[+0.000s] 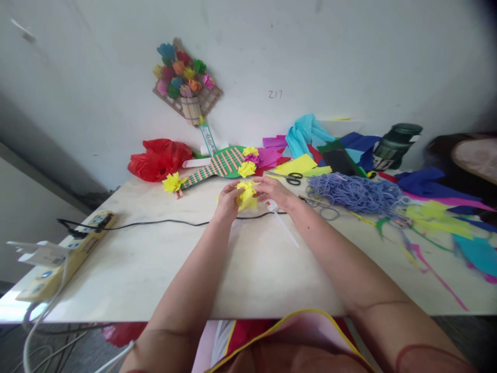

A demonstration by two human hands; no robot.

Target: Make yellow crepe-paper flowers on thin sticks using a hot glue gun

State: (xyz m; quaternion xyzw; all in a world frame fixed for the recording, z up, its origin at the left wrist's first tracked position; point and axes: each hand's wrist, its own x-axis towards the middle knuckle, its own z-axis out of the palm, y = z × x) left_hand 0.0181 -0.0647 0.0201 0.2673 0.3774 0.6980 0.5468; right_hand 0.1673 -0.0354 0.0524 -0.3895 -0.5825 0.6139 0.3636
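Observation:
Both my hands meet over the middle of the white table point(240, 269), pinching a crumpled yellow paper flower point(247, 196) between them. My left hand point(227, 201) grips its left side with curled fingers. My right hand point(274, 190) holds its right side, fingers closed on the paper. Just beyond lies a green woven paper guitar shape point(221, 165) with yellow flowers point(247, 168) and a pink one stuck on it. Another yellow flower point(173, 182) sits at its left end.
Scissors point(292, 177) lie behind my right hand, beside a heap of blue-grey yarn point(355, 192). Coloured paper sheets and scraps cover the right side. A red plastic bag point(159, 158), a glue tube point(208, 137), a power strip point(66, 254) with a black cable, and a dark jar point(396, 145) stand around.

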